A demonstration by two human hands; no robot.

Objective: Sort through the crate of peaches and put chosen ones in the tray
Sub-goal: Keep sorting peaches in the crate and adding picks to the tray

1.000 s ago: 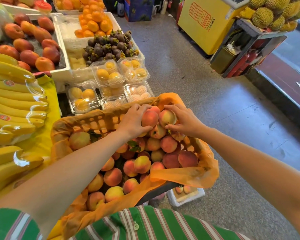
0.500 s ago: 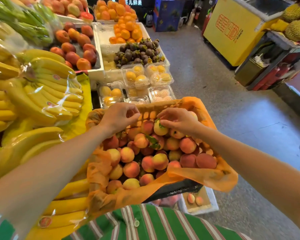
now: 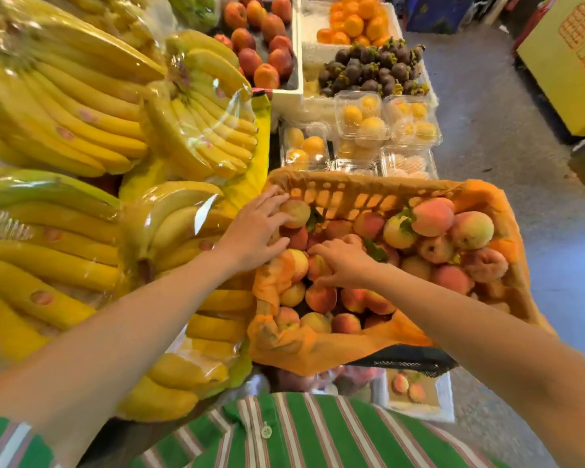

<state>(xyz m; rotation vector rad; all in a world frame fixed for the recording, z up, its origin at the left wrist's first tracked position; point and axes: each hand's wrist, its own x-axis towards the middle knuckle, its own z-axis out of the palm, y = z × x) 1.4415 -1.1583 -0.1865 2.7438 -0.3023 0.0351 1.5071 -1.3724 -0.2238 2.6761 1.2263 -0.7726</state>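
Now both my hands are in the crate [image 3: 379,194], at its left end. My left hand [image 3: 257,228] curls its fingers around 1 peach [image 3: 296,212] by the far-left wall; my right hand [image 3: 343,263] presses, fingers bent, onto another peach [image 3: 318,266] just nearer.

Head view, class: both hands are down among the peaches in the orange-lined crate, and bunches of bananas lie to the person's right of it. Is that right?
One detail is wrong. In the head view the bananas lie to the person's left of the crate, not the right. The rest holds: the left hand and right hand are both down among the peaches in the orange-lined crate.
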